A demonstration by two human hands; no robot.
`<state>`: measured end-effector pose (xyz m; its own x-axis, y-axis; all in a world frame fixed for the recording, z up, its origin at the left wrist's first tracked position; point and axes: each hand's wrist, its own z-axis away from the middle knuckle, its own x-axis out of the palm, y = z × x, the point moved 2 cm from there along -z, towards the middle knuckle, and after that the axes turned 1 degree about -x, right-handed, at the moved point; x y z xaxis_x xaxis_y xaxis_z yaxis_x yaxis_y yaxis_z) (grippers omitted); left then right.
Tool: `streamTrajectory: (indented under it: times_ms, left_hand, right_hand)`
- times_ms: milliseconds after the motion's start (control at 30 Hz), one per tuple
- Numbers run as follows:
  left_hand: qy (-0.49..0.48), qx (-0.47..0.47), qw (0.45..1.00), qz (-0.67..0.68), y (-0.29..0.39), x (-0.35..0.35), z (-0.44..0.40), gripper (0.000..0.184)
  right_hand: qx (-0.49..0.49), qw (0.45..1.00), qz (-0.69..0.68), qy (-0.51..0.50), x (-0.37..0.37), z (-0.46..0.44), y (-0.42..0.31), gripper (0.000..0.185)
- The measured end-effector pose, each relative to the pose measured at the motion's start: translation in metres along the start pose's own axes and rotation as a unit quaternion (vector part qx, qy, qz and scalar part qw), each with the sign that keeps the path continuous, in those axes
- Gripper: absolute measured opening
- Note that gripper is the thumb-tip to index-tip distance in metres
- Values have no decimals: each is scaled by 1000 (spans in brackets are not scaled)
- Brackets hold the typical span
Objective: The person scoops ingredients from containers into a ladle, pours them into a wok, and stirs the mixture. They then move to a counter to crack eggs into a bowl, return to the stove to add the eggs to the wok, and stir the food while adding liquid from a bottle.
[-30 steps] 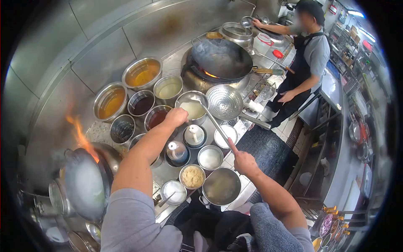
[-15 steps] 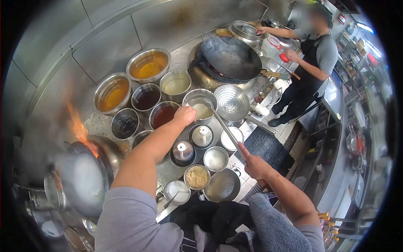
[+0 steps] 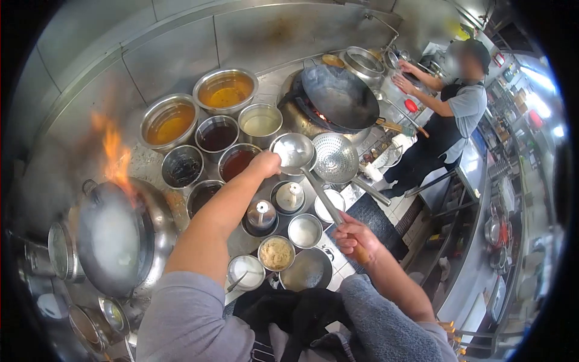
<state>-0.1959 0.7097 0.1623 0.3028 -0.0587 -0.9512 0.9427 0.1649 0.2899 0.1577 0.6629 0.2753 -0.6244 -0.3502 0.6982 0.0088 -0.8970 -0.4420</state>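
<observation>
1. Ladle point(image 3: 294, 148) held by the right hand point(image 3: 353, 235), its fingers wrapped snugly round the handle with the wooden end point(image 3: 362, 253) poking out below
2. That hold differs from the earlier frames: there the index finger lay straight along the handle, while now the fingers curl round it and more of the wooden end shows
3. The ladle's bowl sits over the pot point(image 3: 295, 173), shiny inside turned up to the camera. 0.5 s ago the pale liquid there was in plain view; now the bowl hides most of it. I take this to mean the ladle has been lifted clear, but glare keeps me from telling whether it carries anything
4. At the pot's left edge is the left hand point(image 3: 265, 163), in much the same place as before. Its fingertips are hidden, so I cannot tell whether it grips the rim or only rests there
5. Just beside the pot are the perforated skimmer point(image 3: 336, 158) and the red sauce point(image 3: 237, 161); 2 nozzle-topped bottles point(image 3: 262, 212) stand nearer the body
6. Farther left, the flame point(image 3: 114, 151) behind the steaming wok point(image 3: 114, 232) looks broader than 1.0 s ago
7. Beyond the rear wok point(image 3: 341, 99), a co-worker point(image 3: 461, 114) now has both hands raised; 1.0 s ago 1 hung low
</observation>
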Motion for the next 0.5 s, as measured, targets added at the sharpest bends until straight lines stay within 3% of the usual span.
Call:
streamTrajectory:
  times_ms: [67, 100, 133, 267, 333, 433, 500]
  left_hand:
    - [40, 3, 997, 61, -14, -9, 16, 31]
    - [102, -9, 980, 168, -16, -25, 36, 35]
    - [163, -18, 949, 270, -18, -39, 60, 38]
    - [201, -106, 823, 520, -43, -40, 193, 39]
    - [226, -206, 798, 519, -44, -38, 285, 36]
    - [315, -318, 713, 540, -63, 3, 419, 37]
    - [349, -380, 696, 499, -64, 23, 500, 32]
  right_hand:
    - [-5, 1000, -16, -26, -8, -5, 8, 56]
    - [-7, 998, -35, -48, -12, -6, 10, 55]
    - [-8, 996, -55, -71, -15, -6, 12, 55]
    - [-30, 995, -62, -72, -28, -2, 21, 57]
    - [-41, 996, -37, -76, -31, 3, 21, 60]
    - [-65, 995, 29, -67, -37, 5, 16, 64]
    - [-81, 992, 85, -54, -40, 3, 13, 69]
